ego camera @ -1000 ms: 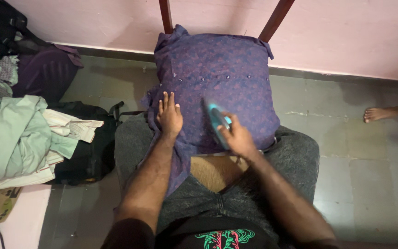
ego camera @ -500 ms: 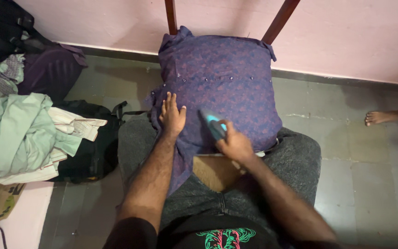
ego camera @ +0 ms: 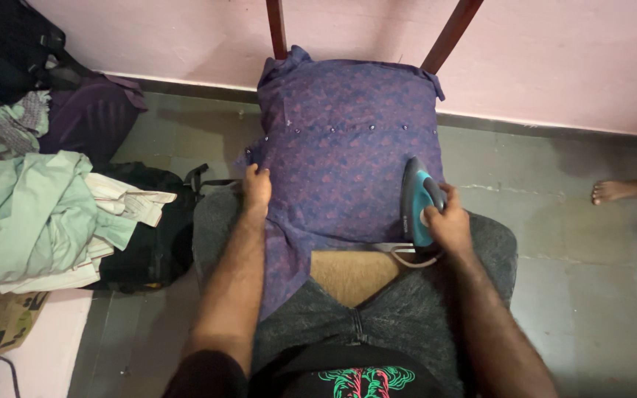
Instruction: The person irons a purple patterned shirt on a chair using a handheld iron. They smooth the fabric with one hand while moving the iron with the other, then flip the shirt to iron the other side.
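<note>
Head view, nearest first: at six o'clock sits the person's black top with a green and red print (ego camera: 361, 381), and just above it the grey trousers (ego camera: 377, 317) spread across both thighs. Between the knees a bare patch of tan board (ego camera: 352, 274) shows. Both forearms reach up from the bottom edge.

The left hand (ego camera: 256, 189), at about ten o'clock from the board, is curled shut on the left edge of the purple patterned shirt (ego camera: 348, 158), pinching the cloth where it hangs down over the left thigh. The right hand (ego camera: 447, 221), at about two o'clock from the board, is wrapped tight around the handle of a teal and dark iron (ego camera: 416, 200), which rests on the shirt's right edge, nose pointing to twelve. A pale cord (ego camera: 407, 256) loops out just below the iron.

The shirt lies flat between the two hands and runs on to twelve o'clock, with a row of small buttons across it.

Farther off, at nine o'clock, lie a heap of pale green clothes (ego camera: 31, 214) and a black bag (ego camera: 149, 243) on the tiled floor (ego camera: 591, 295). At three o'clock, another person's bare foot (ego camera: 617, 190). Beyond, a pink wall (ego camera: 554, 51).
</note>
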